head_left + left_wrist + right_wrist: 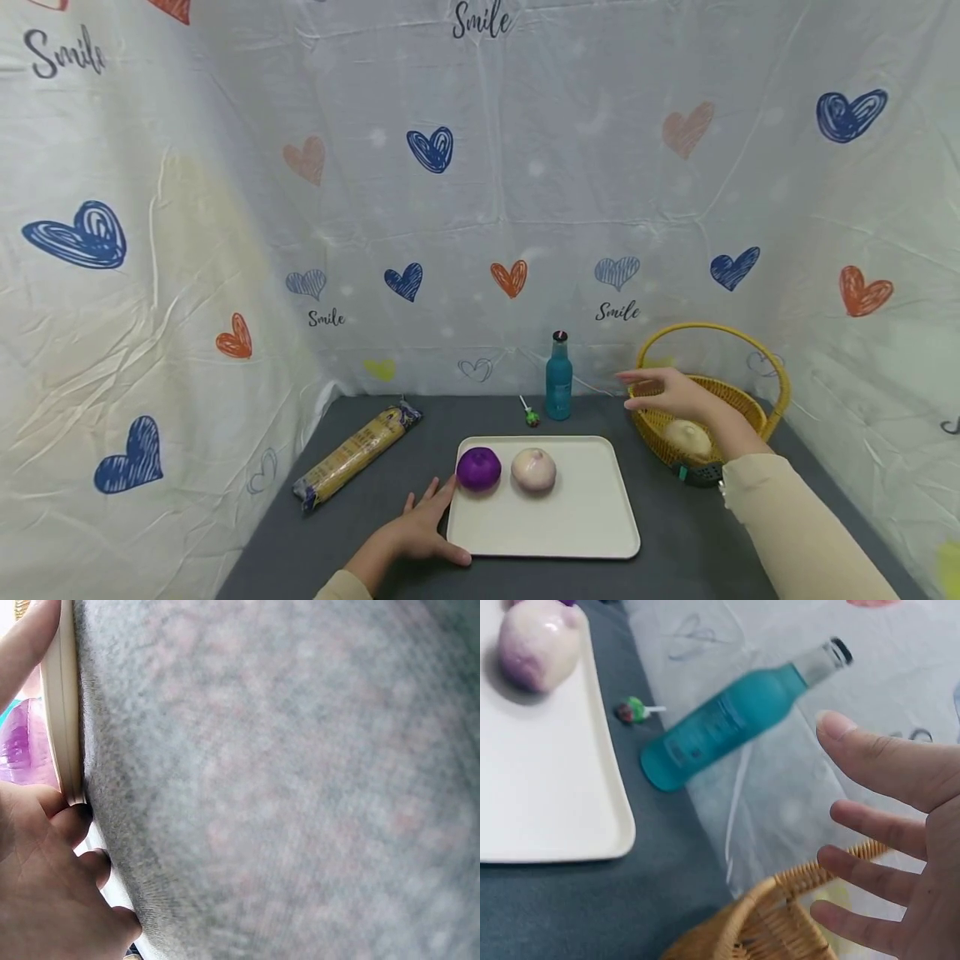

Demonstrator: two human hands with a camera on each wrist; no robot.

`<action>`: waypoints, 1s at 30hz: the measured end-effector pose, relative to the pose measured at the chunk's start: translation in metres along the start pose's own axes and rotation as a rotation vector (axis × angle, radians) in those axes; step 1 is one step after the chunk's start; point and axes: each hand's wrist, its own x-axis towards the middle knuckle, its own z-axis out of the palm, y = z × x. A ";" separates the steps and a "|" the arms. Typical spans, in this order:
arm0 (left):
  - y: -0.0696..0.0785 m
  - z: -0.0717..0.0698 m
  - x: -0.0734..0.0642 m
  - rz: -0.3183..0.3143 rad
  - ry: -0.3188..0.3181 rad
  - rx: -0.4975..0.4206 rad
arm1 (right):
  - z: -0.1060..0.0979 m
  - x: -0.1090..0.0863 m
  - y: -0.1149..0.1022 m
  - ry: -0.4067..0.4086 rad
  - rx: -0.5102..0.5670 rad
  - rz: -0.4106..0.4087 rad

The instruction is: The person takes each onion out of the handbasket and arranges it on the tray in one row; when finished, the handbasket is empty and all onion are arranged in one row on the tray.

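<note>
My left hand [420, 529] rests at the left side of a cream tray [577, 517], thumb near the front corner and fingers along the edge. On the tray sit a shiny purple round vegetable [478, 469] and a whitish, purple-tinged onion-like bulb [533, 471]. Over the yellow wicker basket [652, 437] my right hand [671, 395] hovers with nothing in it. Its fingers [870, 876] are spread and the thumb stands apart in the right wrist view. Inside the basket lies a pale, round thing [687, 437].
Behind the tray stands a blue-green bottle [558, 383], with a small green lollipop [532, 417] beside it. A long yellow packet [358, 452] lies slanted at the left of the grey tabletop [405, 492]. The basket's tall handle [783, 387] arches behind the right hand.
</note>
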 end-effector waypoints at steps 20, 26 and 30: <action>-0.001 0.001 0.001 -0.011 0.005 0.003 | -0.030 -0.045 0.071 -0.080 0.161 0.310; -0.002 0.002 0.002 -0.009 0.002 -0.002 | -0.028 -0.052 0.080 -0.102 0.191 0.342; -0.002 0.003 0.002 -0.016 -0.002 -0.006 | -0.026 -0.055 0.083 -0.110 0.208 0.355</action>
